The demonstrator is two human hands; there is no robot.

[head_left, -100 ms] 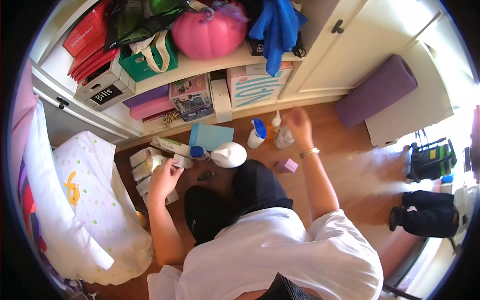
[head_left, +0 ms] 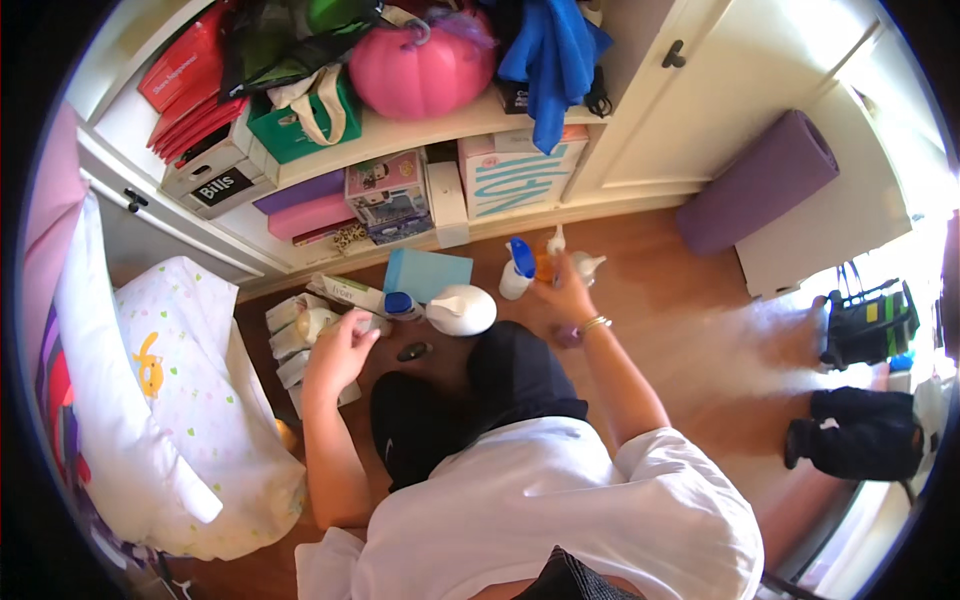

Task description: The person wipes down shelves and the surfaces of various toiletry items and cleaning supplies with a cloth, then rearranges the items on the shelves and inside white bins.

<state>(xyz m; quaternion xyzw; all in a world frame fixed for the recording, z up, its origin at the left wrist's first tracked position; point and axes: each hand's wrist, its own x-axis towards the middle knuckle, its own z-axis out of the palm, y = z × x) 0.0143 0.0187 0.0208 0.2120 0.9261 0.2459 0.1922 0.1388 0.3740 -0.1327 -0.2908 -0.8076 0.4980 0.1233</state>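
My left hand [head_left: 342, 350] is beside a small white box [head_left: 381, 323], my right hand [head_left: 570, 293] beside an amber white-pumped bottle [head_left: 544, 268], both grips unclear.

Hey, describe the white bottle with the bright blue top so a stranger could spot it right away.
Start at the white shelves and drop to the wooden floor in front. There, between the rounded white jug and the right hand, stands a white bottle. Its tall, bright blue top sets it apart from the all-white jug and the amber bottle with a white pump.
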